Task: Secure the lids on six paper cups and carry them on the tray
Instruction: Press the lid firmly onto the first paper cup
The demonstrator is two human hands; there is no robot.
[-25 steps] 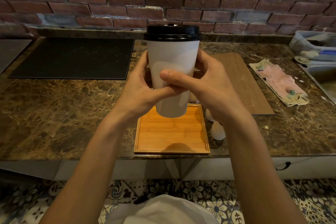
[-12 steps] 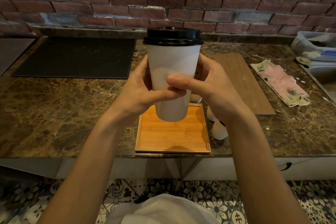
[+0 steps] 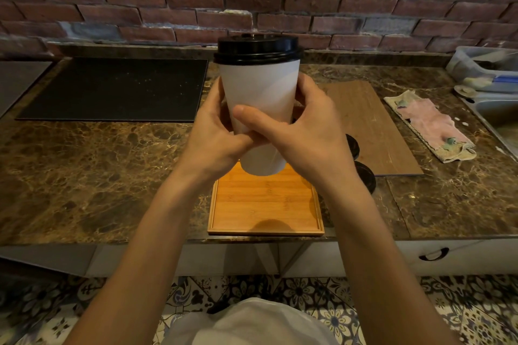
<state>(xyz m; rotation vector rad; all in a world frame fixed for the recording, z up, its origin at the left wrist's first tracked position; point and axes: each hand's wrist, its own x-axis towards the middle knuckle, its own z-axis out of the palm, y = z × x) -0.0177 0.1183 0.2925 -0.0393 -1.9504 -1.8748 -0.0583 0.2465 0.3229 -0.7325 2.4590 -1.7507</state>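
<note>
On the marble counter (image 3: 84,165) lay an empty bamboo tray (image 3: 266,204). Both hands, left (image 3: 215,134) and right (image 3: 305,137), still clasped the lidded paper cup (image 3: 260,92) above it, barely shifted.

Both forearms are bare from wrist to elbow, with no sleeve, watch, ring or bracelet on the left hand (image 3: 215,131) or right hand (image 3: 305,137); nearer than the table (image 3: 84,176) edge, a white garment (image 3: 252,322) covers the torso

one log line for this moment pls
phase: lidded cup lifted | both hands' grip: left hand, right hand | above empty tray
</note>
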